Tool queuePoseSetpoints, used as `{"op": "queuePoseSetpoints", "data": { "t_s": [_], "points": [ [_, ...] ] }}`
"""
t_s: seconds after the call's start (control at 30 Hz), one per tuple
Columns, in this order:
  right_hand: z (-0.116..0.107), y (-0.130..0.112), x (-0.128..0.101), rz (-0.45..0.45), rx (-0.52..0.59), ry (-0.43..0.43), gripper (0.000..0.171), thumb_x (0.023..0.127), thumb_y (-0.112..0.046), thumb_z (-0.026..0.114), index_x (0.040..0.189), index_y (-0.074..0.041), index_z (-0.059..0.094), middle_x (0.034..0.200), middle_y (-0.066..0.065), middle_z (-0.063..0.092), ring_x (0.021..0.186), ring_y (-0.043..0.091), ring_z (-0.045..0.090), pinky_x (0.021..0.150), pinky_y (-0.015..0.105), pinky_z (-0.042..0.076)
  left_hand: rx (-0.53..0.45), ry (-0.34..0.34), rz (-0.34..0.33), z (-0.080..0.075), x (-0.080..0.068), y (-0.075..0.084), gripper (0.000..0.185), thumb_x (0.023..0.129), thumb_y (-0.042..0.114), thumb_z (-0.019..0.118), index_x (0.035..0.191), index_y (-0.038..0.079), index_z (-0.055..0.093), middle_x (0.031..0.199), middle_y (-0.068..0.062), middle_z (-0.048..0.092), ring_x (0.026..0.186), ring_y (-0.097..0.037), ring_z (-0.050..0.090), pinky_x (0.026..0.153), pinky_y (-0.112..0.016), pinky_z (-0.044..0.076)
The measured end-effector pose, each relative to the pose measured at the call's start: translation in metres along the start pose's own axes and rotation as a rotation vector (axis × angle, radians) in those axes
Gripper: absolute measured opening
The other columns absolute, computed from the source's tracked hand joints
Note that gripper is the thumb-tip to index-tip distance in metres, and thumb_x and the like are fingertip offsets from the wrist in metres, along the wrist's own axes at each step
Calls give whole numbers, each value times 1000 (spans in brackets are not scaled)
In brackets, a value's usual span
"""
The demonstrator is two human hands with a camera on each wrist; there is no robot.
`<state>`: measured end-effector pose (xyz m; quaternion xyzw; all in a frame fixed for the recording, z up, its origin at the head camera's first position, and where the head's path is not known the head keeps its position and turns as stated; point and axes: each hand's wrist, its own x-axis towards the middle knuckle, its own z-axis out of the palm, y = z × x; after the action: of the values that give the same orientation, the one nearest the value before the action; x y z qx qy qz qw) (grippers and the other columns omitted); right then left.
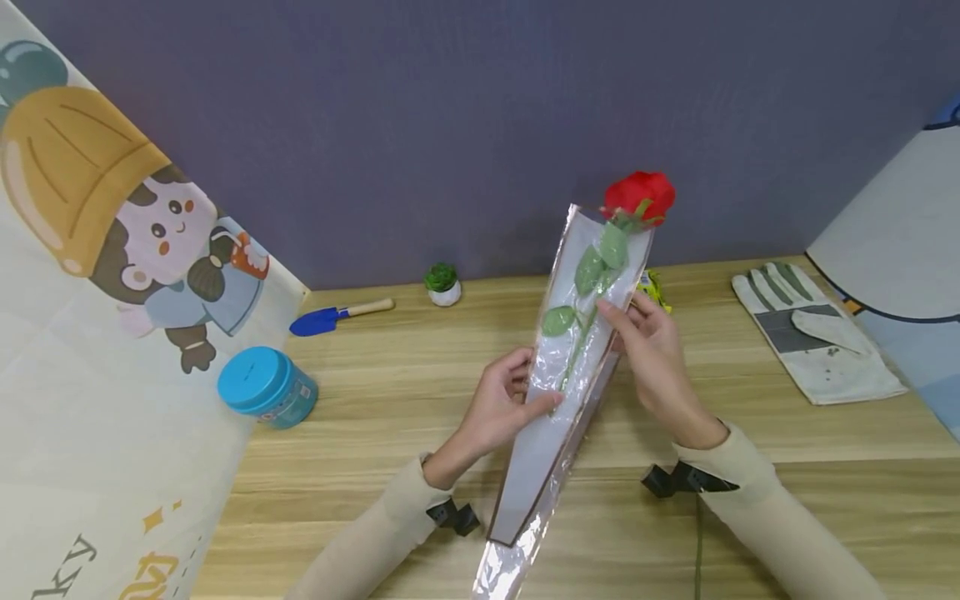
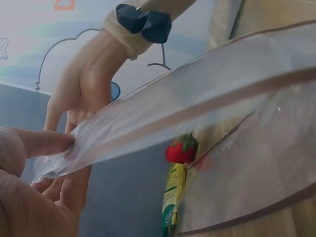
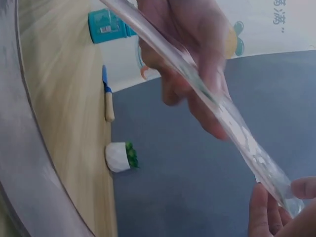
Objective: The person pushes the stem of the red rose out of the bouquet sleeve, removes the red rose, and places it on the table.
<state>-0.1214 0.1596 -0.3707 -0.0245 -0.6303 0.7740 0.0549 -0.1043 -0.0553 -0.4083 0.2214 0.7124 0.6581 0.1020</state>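
A red artificial rose (image 1: pixel 637 198) with a green leafy stem lies inside a clear flower sleeve (image 1: pixel 521 475) with a white panel and brown edging. Its bloom sticks out at the top. My left hand (image 1: pixel 504 408) pinches the sleeve's left edge at mid-height, thumb on the front. Higher up, on the right edge, my right hand (image 1: pixel 654 358) grips the sleeve, thumb over the front near the stem. The sleeve is held tilted above the table. Under it lies another brown-edged sleeve (image 2: pixel 247 177), mostly hidden in the head view.
A yellow packet (image 1: pixel 651 287) lies behind my right hand. White-and-grey work gloves (image 1: pixel 813 333) are at the right. Along the back and left are a small potted plant (image 1: pixel 443 286), a blue trowel (image 1: pixel 337 317) and a blue lidded jar (image 1: pixel 267 387). A green stem (image 1: pixel 698 550) lies at the front.
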Motion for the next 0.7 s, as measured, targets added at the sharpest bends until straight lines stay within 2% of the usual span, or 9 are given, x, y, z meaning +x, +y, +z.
{"op": "queuePoseSetpoints", "data": {
  "t_s": [0.13,0.23,0.43,0.7],
  "points": [
    [-4,-5,7,-32,58,21,36,102,-14,67,136,-8,58,99,-7,78,83,6,75,73,22,65,-14,-15,-15,3,-1,-3,48,85,-4,77,130,-5,61,113,-31,74,83,-4,72,73,-28,66],
    [-6,-8,10,-47,82,30,32,100,-11,69,131,-11,60,99,-5,78,83,6,76,73,23,65,-25,-29,-27,6,-2,-6,49,85,-4,76,132,-5,61,114,-32,73,84,-4,72,74,-27,66],
    [-8,-9,10,-45,102,26,34,98,-8,71,130,-12,61,99,-4,78,81,7,76,69,23,65,-30,-36,-39,9,-4,-6,47,86,-4,76,130,-4,62,112,-32,73,85,-6,73,72,-27,66],
    [-9,-6,9,-69,75,18,35,96,-7,73,129,-12,62,100,-5,79,80,7,76,69,25,65,-17,-33,-45,9,-3,-5,47,86,-4,77,130,-4,62,114,-31,74,91,-21,78,73,-28,66]
  ]
}}
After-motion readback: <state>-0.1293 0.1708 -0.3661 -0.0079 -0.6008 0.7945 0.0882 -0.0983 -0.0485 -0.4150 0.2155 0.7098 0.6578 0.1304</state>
